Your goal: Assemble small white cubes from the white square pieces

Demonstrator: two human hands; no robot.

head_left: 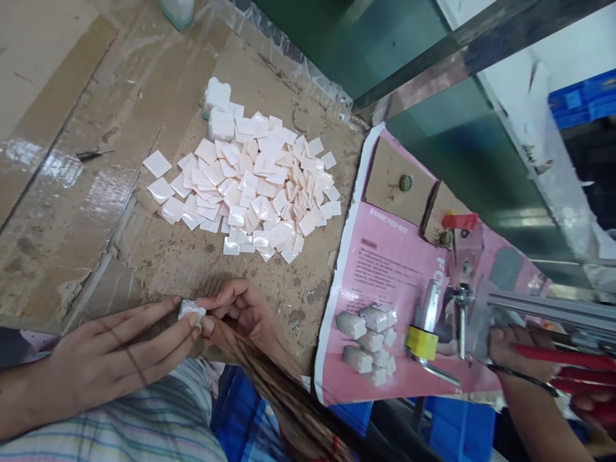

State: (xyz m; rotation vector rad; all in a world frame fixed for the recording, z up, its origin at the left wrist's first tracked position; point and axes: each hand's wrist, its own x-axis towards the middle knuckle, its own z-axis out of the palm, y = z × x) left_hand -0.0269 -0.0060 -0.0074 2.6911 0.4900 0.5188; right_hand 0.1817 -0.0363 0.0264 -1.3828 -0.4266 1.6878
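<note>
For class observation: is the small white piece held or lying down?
Held: the left hand and right hand pinch the white piece.

We can barely make out the small white piece [191, 310] behind the fingers [166, 321] at lower left, the pale container [177, 11] is cut off up top, and blurry hair [283, 404] covers the blue crate [235, 410] below.

On the pink poster [385, 282] we're reading big letters "FO" [440, 273]; the small print [380, 263] beside them is too blurred for us.
</note>
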